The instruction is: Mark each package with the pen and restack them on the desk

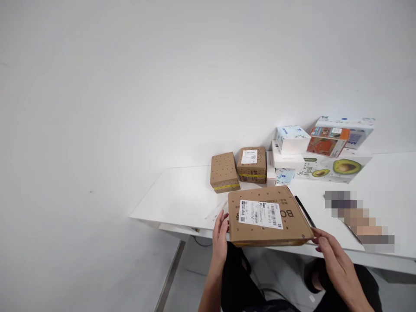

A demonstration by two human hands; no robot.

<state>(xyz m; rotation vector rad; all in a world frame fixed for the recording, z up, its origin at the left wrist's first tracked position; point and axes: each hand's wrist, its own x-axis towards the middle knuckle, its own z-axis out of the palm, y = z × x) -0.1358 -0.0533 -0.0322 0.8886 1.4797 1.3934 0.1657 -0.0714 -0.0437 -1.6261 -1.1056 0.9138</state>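
A large flat cardboard box (260,236), brown with printed marks and a white shipping label (261,213), is held at the front of the white table (182,190), partly past its edge. My left hand (221,234) presses against the box's left side, its fingertips partly behind the edge. At the near right corner, my right hand (329,247) grips the box with thumb and fingers. A thin black object (304,211) lies on the table just right of the box. What is under the box is hidden.
Behind the box stand two smaller brown cartons, one plain (223,169) and one labelled (251,162). Right of them are stacked white boxes (287,160), an orange box (328,143) and an avocado-printed box (334,169). A pixelated patch (360,223) covers something at right. A wall rises behind.
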